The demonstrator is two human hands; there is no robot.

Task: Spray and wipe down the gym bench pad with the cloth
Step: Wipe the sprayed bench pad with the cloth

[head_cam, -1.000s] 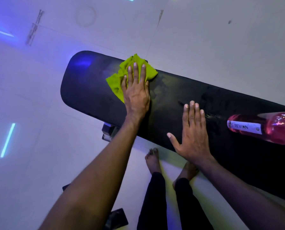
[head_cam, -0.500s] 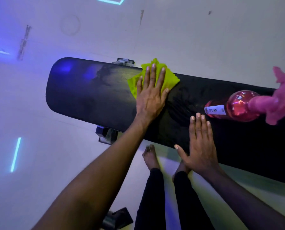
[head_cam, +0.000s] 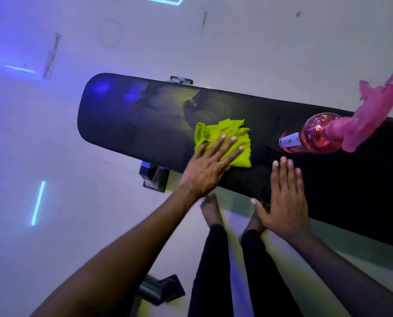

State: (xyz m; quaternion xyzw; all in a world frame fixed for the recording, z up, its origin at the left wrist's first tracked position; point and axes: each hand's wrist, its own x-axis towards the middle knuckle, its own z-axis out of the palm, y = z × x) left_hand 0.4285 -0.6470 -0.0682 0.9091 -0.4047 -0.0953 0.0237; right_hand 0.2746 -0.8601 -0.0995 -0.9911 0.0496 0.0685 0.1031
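A long black bench pad [head_cam: 133, 124] runs from the left to the right edge of the view. My left hand [head_cam: 209, 165] presses flat on a yellow-green cloth [head_cam: 227, 138] near the pad's near edge, fingers spread over it. My right hand [head_cam: 284, 197] rests flat on the pad to the right, fingers together, holding nothing. A pink spray bottle [head_cam: 316, 136] lies on its side on the pad beyond my right hand, nozzle toward the right. A damp sheen shows on the pad left of the cloth.
The bench's dark frame feet [head_cam: 154, 177] stick out below the pad, another bracket [head_cam: 161, 291] lies near the floor at the bottom. My bare feet [head_cam: 211, 209] stand on the pale floor close to the pad's near edge.
My left hand has slid the cloth from the pad's far edge toward the near edge. The right hand stays flat on the pad. The view has shifted, showing more of the bottle.
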